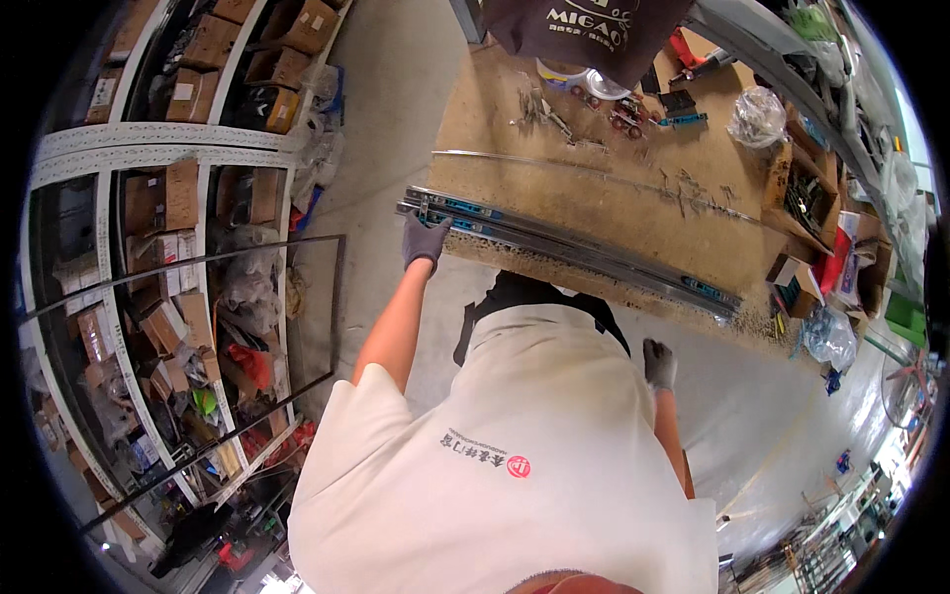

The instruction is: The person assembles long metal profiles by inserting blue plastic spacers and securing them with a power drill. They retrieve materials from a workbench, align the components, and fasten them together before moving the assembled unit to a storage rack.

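Where the brown chipboard counter (594, 198) ends at its near edge, long grey metal rails (584, 252) lie; gloved left hand (424, 241) grips their left end; gloved right hand (659, 363) hangs loosely curled, empty, well below them.

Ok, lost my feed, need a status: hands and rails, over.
Left hand gripping end of metal rails on workbench. Right hand free, below bench edge. Nothing blocking.
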A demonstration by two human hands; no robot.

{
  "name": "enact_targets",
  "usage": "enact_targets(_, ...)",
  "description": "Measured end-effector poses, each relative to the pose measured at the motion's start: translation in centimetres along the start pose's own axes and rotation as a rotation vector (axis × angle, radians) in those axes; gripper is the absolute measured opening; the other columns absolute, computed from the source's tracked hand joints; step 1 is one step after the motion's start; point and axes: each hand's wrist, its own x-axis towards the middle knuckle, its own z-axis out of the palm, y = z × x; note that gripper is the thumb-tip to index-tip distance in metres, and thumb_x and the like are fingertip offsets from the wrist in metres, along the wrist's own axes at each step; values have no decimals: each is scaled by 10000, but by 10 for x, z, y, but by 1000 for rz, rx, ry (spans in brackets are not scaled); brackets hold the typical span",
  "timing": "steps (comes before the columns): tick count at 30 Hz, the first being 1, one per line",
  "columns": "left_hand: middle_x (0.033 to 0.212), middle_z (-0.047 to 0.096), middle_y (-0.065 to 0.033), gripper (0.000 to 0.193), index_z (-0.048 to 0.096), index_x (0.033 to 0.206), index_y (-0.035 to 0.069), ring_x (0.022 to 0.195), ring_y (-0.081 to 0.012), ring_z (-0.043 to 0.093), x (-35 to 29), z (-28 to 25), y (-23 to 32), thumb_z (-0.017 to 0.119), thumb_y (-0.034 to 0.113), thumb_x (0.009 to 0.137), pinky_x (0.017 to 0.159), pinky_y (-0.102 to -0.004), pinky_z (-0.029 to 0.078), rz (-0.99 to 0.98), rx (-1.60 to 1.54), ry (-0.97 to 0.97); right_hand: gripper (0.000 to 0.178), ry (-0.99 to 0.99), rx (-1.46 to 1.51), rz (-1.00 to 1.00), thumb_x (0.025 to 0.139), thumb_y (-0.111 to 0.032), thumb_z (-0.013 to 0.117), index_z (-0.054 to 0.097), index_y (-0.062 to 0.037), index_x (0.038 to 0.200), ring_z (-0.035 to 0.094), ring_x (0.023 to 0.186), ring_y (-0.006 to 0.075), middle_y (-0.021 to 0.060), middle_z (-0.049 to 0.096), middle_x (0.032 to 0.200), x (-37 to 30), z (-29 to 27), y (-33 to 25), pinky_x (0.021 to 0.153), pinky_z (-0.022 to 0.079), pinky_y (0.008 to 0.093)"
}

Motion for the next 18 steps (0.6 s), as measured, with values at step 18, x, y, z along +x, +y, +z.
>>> enact_targets(18,1032,751,-218,419,725,1107,11,955,-380,720,30,11,-37,801,331,847,848,-468,537,153,-314,-156,478,-402,-279,-721,987,-427,613,678,-119,1347,620,1234,387,181,670,1341,38,72,-386,1045,492,454)
